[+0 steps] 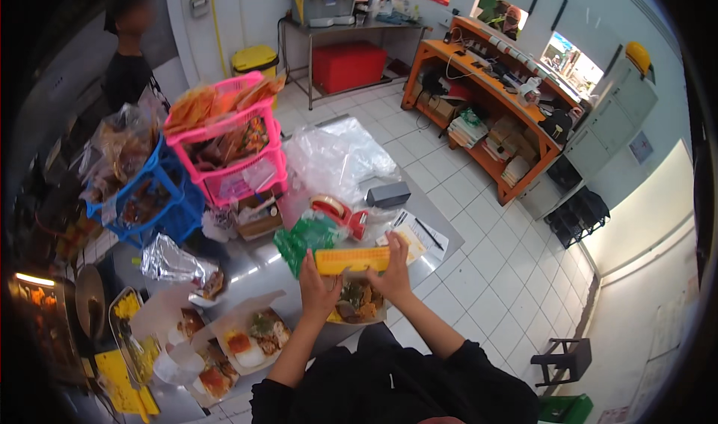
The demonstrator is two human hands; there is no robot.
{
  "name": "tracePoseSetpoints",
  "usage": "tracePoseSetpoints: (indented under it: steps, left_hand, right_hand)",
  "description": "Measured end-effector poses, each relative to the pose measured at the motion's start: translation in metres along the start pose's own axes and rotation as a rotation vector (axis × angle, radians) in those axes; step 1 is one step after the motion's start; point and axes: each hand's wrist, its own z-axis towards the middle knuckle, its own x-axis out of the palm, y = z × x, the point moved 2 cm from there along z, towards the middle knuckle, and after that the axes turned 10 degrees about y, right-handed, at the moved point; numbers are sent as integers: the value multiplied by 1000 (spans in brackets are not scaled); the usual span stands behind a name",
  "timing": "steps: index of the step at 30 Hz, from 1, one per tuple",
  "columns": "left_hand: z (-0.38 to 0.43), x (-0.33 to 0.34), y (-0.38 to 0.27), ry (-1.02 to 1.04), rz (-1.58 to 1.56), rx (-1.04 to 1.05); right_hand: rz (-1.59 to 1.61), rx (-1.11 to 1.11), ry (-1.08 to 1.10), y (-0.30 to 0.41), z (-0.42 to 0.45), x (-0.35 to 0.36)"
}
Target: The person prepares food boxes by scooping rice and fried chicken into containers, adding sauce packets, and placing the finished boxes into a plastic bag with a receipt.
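A yellow printed cardboard panel, seemingly the raised lid of the food box, is held between my two hands. My left hand grips its left end, thumb and fingers at the edge. At the right end, my right hand has fingers over the top corner and the thumb below. Right under the panel sits the open food box, with fried food and greens in it. To the left stand more open boxes, one a rice meal box and another a meal box with red sauce.
Beyond my hands lie a green plastic bag, a red tape dispenser, papers with a pen and clear plastic bags. Pink and blue baskets stand left. A metal tray holds yellow food. A person stands far left.
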Motion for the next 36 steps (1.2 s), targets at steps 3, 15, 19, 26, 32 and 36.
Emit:
tracePoseSetpoints:
  steps: [3, 15, 19, 26, 32, 36]
  left_hand:
    - [2, 21, 22, 38, -212, -179]
    - [-16, -25, 51, 87, -543, -333]
    - [-28, -24, 37, 83, -581, -447]
    - [-44, -8, 4, 51, -407, -574]
    - [-66, -5, 44, 74, -324, -459]
    - [-84, -5, 49, 46, -469, -449]
  right_hand:
    - [18, -58, 20, -2, -2, 12]
    - [227, -233, 225, -30, 23, -8]
    - [778, 63, 194, -48, -3, -4]
    - [520, 23, 570, -68, 8, -4]
    - [537, -7, 784, -82, 10, -10]
    - [710, -236, 714, -91, -13, -5]
